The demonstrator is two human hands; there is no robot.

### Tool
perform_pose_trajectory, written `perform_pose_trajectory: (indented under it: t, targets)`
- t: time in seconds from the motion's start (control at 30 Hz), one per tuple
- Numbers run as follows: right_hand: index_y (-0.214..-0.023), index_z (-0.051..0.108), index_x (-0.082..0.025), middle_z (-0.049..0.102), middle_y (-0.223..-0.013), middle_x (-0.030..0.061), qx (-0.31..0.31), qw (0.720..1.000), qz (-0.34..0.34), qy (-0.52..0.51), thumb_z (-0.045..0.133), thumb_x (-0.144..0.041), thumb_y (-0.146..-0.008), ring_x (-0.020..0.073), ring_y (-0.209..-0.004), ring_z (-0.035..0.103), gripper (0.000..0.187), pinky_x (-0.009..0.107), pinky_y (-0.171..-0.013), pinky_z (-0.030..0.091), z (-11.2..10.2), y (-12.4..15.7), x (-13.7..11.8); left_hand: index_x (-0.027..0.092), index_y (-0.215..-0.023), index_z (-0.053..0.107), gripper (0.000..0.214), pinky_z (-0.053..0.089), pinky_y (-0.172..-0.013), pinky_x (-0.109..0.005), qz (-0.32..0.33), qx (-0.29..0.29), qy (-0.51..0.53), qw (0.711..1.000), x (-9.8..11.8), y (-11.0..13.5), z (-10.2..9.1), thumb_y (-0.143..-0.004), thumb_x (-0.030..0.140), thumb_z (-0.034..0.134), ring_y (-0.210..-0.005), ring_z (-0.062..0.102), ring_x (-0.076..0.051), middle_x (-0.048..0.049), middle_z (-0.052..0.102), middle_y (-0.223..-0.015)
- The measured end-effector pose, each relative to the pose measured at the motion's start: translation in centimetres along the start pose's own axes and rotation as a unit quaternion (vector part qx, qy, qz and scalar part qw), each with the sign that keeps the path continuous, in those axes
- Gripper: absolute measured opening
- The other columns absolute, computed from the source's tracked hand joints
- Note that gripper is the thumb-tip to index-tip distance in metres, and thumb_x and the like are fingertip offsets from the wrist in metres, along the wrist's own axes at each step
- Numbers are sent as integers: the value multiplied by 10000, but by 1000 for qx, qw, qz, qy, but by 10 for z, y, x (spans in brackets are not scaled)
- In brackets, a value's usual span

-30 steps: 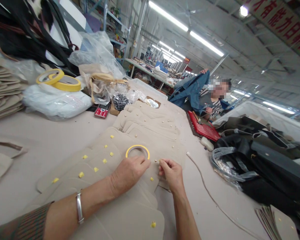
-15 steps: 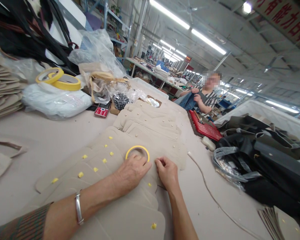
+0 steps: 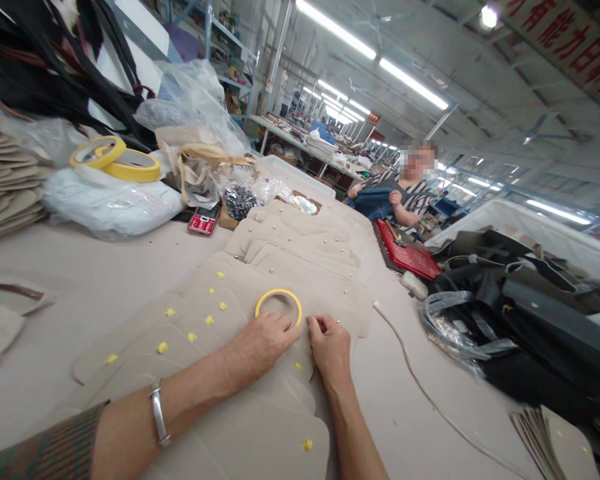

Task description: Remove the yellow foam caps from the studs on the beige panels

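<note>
My left hand (image 3: 257,347) lies on a fanned row of beige leather pieces (image 3: 215,333), its fingers bent and pressing down beside a small yellow tape roll (image 3: 279,303). My right hand (image 3: 330,343) sits just to its right, thumb and forefinger pinched on something too small to name. Several of the pieces bear little yellow tape squares (image 3: 163,347); those farther back carry small metal studs (image 3: 347,291). A silver bracelet (image 3: 159,417) is on my left wrist.
Two larger yellow tape rolls (image 3: 115,160) rest on a white bag at left, near plastic bags and a red phone (image 3: 203,221). Black bags (image 3: 530,313) pile at right, with a cord (image 3: 420,387) on the table. A person sits beyond a red tray (image 3: 407,257).
My right hand has slid a little left, toward my left hand and the tape roll. The person at the back has lowered the blue garment.
</note>
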State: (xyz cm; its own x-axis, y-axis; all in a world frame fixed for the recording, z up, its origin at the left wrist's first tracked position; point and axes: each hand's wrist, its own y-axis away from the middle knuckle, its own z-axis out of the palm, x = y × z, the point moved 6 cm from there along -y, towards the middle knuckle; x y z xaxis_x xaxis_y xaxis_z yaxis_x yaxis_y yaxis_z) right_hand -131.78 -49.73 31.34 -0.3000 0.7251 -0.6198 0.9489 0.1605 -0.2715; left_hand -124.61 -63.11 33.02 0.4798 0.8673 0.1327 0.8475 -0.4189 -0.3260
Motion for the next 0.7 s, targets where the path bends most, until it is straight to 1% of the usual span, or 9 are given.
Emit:
perform_pose_trajectory:
  t: [0.13,0.23,0.3,0.33,0.4,0.47,0.53,0.6,0.7]
  targets:
    - [-835,723,-204,718,-749,35,-17,1000,-23,-1,522,-319,-870,195,-719,649,234,295,-706,428,2,-3,-3,176,-1038,566,194,473,-647,-295,26,70,61,995,0,1,-12,-954,114,402,-732,580,-191,-25,604,-806]
    - [-1024,706,-196,707,-759,21,-33,996,-18,-80,502,-341,-901,172,-691,632,279,274,-666,448,-5,1,-2,167,-1277,454,300,527,-762,-295,46,131,119,983,-1,5,-18,-982,167,400,-881,644,-184,-55,673,-964]
    - [-1116,670,-172,686,-743,13,-39,986,-8,-163,522,-360,-904,152,-631,602,319,254,-599,456,-13,8,-4,159,-1389,330,412,544,-830,-313,41,145,146,978,-4,7,-17,-987,196,413,-984,655,-189,-94,676,-1101]
    - [-1110,669,-168,683,-758,16,-46,980,-22,-193,541,-352,-900,146,-633,597,306,247,-589,461,-17,13,-9,158,-1406,301,439,551,-841,-321,32,142,154,977,-5,7,-16,-986,209,421,-1009,657,-194,-109,670,-1139]
    - [-1034,690,-179,692,-844,32,-63,970,-92,-214,578,-292,-888,145,-711,613,216,248,-638,481,-25,22,-25,155,-1387,318,427,566,-830,-333,10,127,166,978,-7,6,-14,-983,232,435,-1009,667,-203,-119,673,-1145]
    - [-1010,693,-195,696,-919,46,-65,962,-177,-198,573,-212,-891,150,-800,622,170,256,-701,491,-31,32,-42,150,-1353,350,389,572,-825,-335,3,113,173,978,-6,5,-14,-984,239,435,-1005,673,-207,-120,680,-1128]
    - [-1031,679,-202,695,-927,52,-45,956,-233,-171,548,-160,-900,151,-818,623,190,261,-716,497,-35,38,-53,146,-1324,376,353,574,-812,-330,7,107,173,979,-3,4,-15,-985,234,425,-993,677,-208,-117,688,-1103]
    - [-1008,674,-203,695,-893,50,-26,954,-260,-145,523,-131,-903,150,-795,622,198,261,-710,498,-35,42,-59,152,-1315,386,339,571,-809,-318,17,113,176,978,-2,6,-14,-984,217,416,-987,678,-205,-113,689,-1097]
    - [-880,669,-208,675,-773,24,0,953,-280,-117,505,-95,-871,141,-707,613,199,243,-660,480,-31,43,-62,189,-1319,390,348,555,-814,-267,41,152,200,967,-2,9,-7,-972,161,391,-976,678,-178,-77,695,-1087]
